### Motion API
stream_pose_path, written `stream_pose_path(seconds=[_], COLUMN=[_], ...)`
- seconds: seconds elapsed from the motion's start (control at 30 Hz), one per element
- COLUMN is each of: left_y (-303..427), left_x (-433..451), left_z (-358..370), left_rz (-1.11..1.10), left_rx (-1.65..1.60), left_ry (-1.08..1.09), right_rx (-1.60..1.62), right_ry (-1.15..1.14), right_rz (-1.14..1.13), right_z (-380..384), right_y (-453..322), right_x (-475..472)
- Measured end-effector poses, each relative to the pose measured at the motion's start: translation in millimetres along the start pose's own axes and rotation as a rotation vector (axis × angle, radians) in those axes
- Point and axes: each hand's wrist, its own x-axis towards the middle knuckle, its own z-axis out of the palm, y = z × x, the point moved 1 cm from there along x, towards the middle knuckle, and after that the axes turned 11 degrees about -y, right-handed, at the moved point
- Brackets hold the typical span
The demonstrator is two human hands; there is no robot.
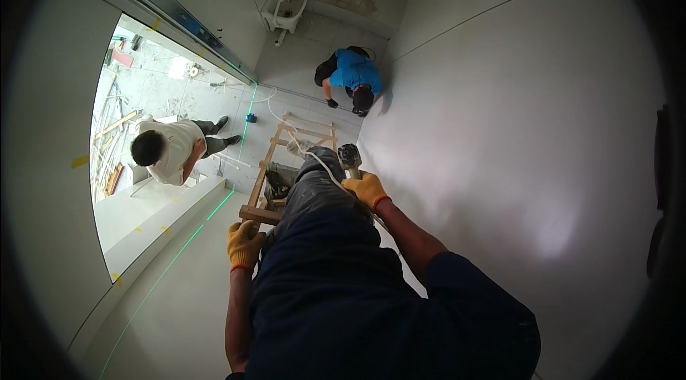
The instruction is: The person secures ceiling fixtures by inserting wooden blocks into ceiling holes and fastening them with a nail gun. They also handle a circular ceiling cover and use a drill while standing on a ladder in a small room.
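My right hand [365, 191], in a yellow knit glove, grips a dusty power tool [350, 157] with a dark head. A pale cord [325, 165] runs from beside that hand across my leg toward the floor. My left hand [245, 245], gloved the same way, has its fingers curled at the top end of a wooden ladder [259, 215]; the palm side is hidden. I am up on this ladder, my dusty grey trousers [311, 192] covering much of it. Inside its frame, below me, a container [280, 182] holds a dark tool.
A smooth pale wall [482, 139] rises close on my right. One person in blue [356, 69] crouches at its foot; another in white [174, 144] stands in the opening at left. A laser level [250, 118] throws green lines. A white basin [288, 7] and timber scraps [115, 125] lie beyond.
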Motion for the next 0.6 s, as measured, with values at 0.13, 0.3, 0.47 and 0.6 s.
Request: stream_pose_path(seconds=[0.13, 0.3, 0.47, 0.6], left_y=[-6.5, -5.9, -9.7, -10.6], left_x=[2.6, 2.8, 4.1, 4.2], left_z=[2.1, 2.3, 2.4, 2.1], left_rz=[0.007, 0.001, -0.007, -0.003], left_rx=[0.012, 0.017, 0.021, -0.009], left_ry=[-0.003, 0.000, -0.015, -0.035], right_rx=[0.000, -0.014, -0.006, -0.008], right_ry=[0.006, 0.000, -0.002, 0.000], right_rz=[-0.003, 0.007, 0.011, 0.018], right_z=[0.7, 0.1, 0.9, 1.1], right_y=[1.0, 2.5, 3.7, 4.5], right_x=[0.3, 3.8, 3.9, 4.7])
